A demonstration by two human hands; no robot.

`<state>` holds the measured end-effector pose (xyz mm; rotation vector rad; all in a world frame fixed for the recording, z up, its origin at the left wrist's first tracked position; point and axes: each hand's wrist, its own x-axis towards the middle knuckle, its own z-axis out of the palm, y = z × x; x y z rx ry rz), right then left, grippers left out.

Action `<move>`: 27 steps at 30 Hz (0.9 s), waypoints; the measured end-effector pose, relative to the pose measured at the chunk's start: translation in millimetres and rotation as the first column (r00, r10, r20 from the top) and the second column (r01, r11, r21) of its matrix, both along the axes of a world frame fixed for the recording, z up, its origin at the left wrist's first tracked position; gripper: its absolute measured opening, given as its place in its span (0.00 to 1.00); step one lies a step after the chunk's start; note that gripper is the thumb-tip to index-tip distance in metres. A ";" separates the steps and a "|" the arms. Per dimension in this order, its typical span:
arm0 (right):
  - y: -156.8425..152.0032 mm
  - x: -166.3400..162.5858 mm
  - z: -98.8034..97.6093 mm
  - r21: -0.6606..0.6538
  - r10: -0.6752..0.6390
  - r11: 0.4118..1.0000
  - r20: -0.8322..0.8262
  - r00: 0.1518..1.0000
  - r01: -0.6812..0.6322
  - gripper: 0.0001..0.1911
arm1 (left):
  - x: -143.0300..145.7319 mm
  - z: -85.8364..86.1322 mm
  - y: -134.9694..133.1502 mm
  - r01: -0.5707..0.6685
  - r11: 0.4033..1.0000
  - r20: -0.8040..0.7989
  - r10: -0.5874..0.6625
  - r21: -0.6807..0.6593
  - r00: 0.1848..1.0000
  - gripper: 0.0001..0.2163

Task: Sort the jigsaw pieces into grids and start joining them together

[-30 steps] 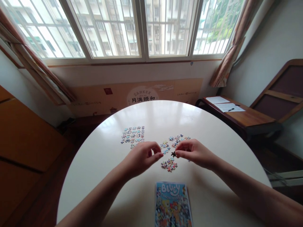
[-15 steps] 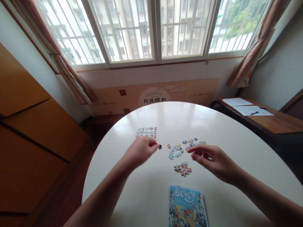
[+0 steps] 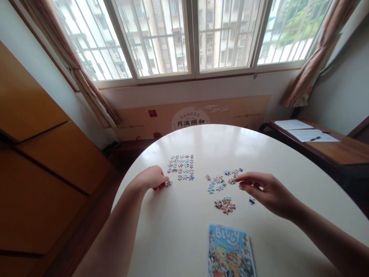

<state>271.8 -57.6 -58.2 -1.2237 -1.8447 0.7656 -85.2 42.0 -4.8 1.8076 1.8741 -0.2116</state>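
My left hand [image 3: 151, 178] rests on the round white table [image 3: 178, 231], its fingertips pinched on a small jigsaw piece [image 3: 168, 183] set down left of and just below a neat grid of sorted pieces [image 3: 181, 167]. My right hand [image 3: 266, 190] reaches left with fingers curled, its fingertips touching a loose scatter of pieces [image 3: 223, 179]. A small heap of pieces [image 3: 225, 204] lies below that scatter, and one stray piece [image 3: 251, 200] sits by my right palm. The picture card marked Bluey [image 3: 230, 252] lies at the near edge.
Behind the table a printed cardboard panel [image 3: 190, 115] leans under the barred window [image 3: 187, 34]. A low wooden bench [image 3: 325, 148] with papers and a pen stands at the right. Orange wooden panels [image 3: 43, 161] fill the left side.
My left hand carried the dark piece left and down to the table beside the sorted grid. My right hand moved to the loose scatter, fingertips now on it. The view shifted left.
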 end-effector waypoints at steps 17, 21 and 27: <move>-1.4 -6.8 4.3 0.089 0.070 0.993 0.098 0.993 -0.079 0.11 | 8.2 -11.9 2.5 0.052 0.994 -0.061 -0.047 0.092 0.997 0.06; -1.6 -8.8 4.3 0.101 0.085 0.990 0.110 0.990 -0.097 0.11 | 12.0 -17.1 5.0 0.037 0.989 -0.047 -0.031 0.143 0.998 0.10; -1.7 -7.1 4.8 0.093 0.087 0.991 0.112 0.990 -0.098 0.11 | 7.5 -20.8 8.8 0.007 0.986 0.061 -0.017 0.168 0.998 0.15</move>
